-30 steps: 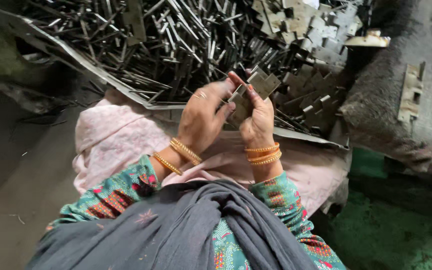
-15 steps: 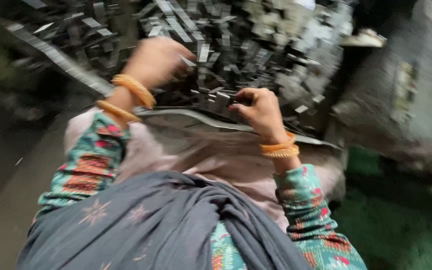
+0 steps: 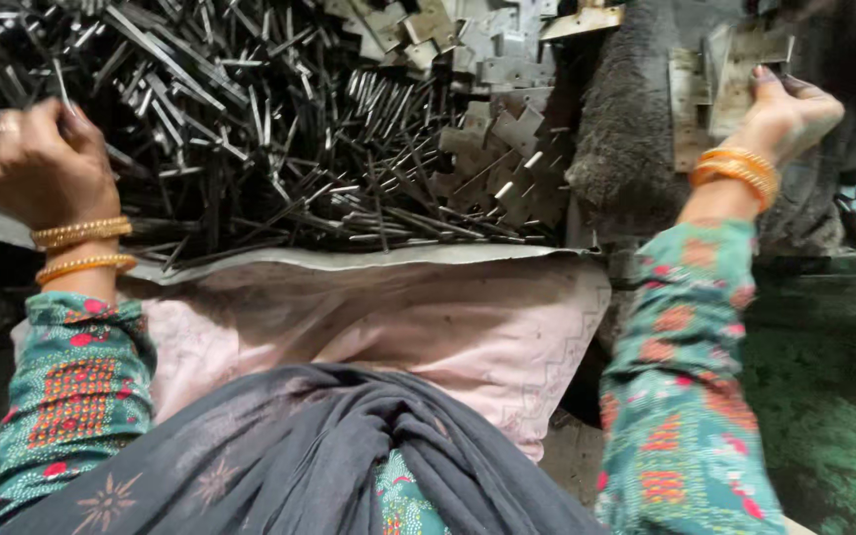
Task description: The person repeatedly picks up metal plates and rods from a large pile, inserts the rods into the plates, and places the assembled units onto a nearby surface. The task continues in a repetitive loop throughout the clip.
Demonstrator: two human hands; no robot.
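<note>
My left hand [image 3: 40, 159] is far out to the left, on a big heap of thin metal pins [image 3: 279, 129]. Its fingers are curled and one pin sticks up out of the fist. My right hand [image 3: 785, 114] is stretched to the upper right, with its fingers bent around the edge of a flat metal hinge plate [image 3: 735, 74]. That plate rests among other plates on a dark sack [image 3: 626, 129]. Both wrists wear orange bangles.
A second heap of flat hinge plates [image 3: 507, 119] lies right of the pins. Both heaps sit on a metal sheet with a bent front edge [image 3: 369, 260] over my pink-covered lap [image 3: 428, 327]. A grey scarf hangs at my chest. The green floor [image 3: 834, 416] is at the lower right.
One second ago both hands held a hinge plate together in the middle. They have since parted: the left swung out to the pin heap, the right to the plates on the sack.
</note>
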